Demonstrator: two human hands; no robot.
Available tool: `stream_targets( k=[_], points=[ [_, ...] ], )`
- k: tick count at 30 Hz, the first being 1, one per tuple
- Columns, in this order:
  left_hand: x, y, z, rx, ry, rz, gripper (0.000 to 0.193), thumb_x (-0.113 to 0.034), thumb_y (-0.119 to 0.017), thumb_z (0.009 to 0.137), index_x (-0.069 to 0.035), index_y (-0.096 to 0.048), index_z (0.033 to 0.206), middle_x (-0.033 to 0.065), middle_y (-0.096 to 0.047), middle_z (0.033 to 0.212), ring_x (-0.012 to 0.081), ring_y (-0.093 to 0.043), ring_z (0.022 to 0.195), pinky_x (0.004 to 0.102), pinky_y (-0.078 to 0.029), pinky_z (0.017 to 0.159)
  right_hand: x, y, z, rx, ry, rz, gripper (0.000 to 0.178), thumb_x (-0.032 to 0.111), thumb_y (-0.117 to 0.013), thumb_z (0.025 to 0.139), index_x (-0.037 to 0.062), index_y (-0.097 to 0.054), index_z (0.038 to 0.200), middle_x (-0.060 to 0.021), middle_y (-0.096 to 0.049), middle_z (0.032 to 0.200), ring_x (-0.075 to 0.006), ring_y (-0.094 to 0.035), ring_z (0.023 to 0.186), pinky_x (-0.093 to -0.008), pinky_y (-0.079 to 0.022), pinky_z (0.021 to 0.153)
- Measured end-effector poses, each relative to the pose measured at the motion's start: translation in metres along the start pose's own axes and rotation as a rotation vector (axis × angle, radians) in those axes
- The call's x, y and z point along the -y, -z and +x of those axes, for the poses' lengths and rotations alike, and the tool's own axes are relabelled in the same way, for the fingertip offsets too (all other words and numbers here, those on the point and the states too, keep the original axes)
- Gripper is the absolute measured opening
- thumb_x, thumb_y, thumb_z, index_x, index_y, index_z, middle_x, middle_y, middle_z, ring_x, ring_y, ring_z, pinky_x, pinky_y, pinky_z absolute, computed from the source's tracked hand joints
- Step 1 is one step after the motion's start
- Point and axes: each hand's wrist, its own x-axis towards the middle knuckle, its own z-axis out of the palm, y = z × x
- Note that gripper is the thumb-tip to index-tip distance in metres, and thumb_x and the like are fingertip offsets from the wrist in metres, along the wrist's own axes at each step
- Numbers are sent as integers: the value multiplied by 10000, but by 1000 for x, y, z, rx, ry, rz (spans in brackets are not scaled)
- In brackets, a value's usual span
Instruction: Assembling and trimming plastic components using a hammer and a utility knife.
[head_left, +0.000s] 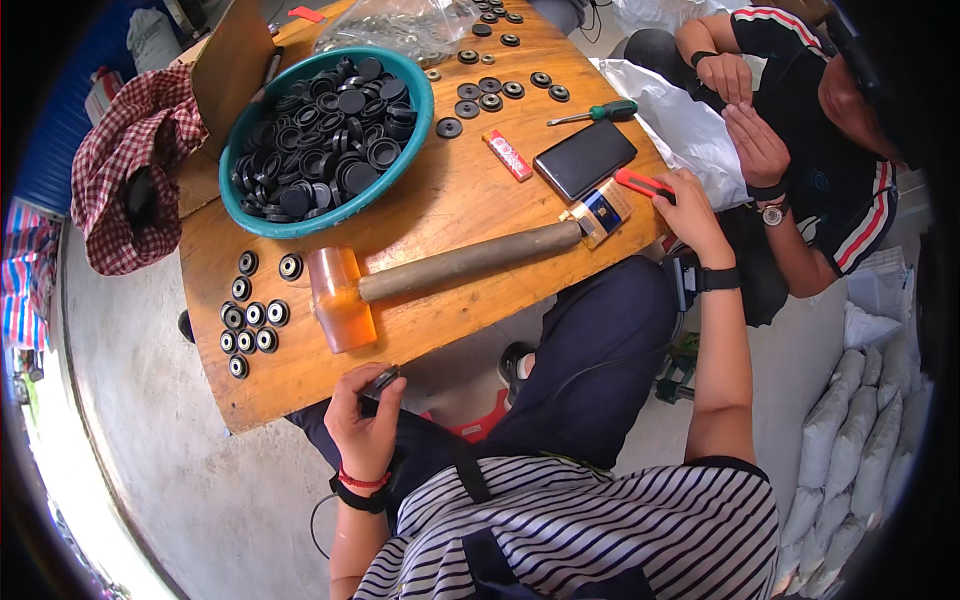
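At the table's near edge, my left hand point(362, 425) pinches a small black round cap point(386, 378) between thumb and fingers. My right hand point(692, 215), at the table's right edge, is closed round a red utility knife point(644, 184). The knife lies beside a cigarette pack point(606, 212) and a black phone point(585, 160). Between my hands rests a mallet with an amber head point(340, 300) and a wooden handle point(470, 262). Left of the mallet, several black round parts with metal centres point(255, 314) sit in a group on the table.
A teal basin point(425, 130) full of black caps stands at the back left. More round parts point(490, 101), a green screwdriver point(600, 112) and a red-and-white packet point(507, 155) lie farther back. A co-worker's hands point(757, 148) are at the right, near white sheeting point(680, 130).
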Motion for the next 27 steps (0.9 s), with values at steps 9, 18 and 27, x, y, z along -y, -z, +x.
stream_targets(
  k=[9, 18, 27],
  points=[
    [-36, 1, -10, 269, 470, -757, 219, -59, -571, 954, 41, -527, 1145, 143, -651, 1066, 175, -665, 902, 300, -525, 858, 151, 38, -97, 208, -107, 1288, 454, 196, -496, 999, -42, -357, 1361, -172, -614, 1019, -201, -677, 779, -305, -562, 688],
    [-40, 19, -36, 359, 527, -901, 168, -71, -599, 938, 15, -544, 1071, 65, -631, 908, 136, -662, 812, 253, -539, 760, 238, -21, -158, 487, 203, 1127, 409, 263, -575, 975, -43, -457, 1219, -98, -623, 778, -172, -653, 615, -245, -500, 546],
    [-49, 29, -51, 432, 613, -1050, 163, -84, -607, 945, 11, -547, 1063, 23, -618, 865, 68, -605, 722, 193, -506, 669, 257, -28, -156, 306, 558, 923, 382, 341, -598, 930, -15, -592, 1070, -141, -623, 842, -280, -595, 694, -348, -476, 633]
  ],
)
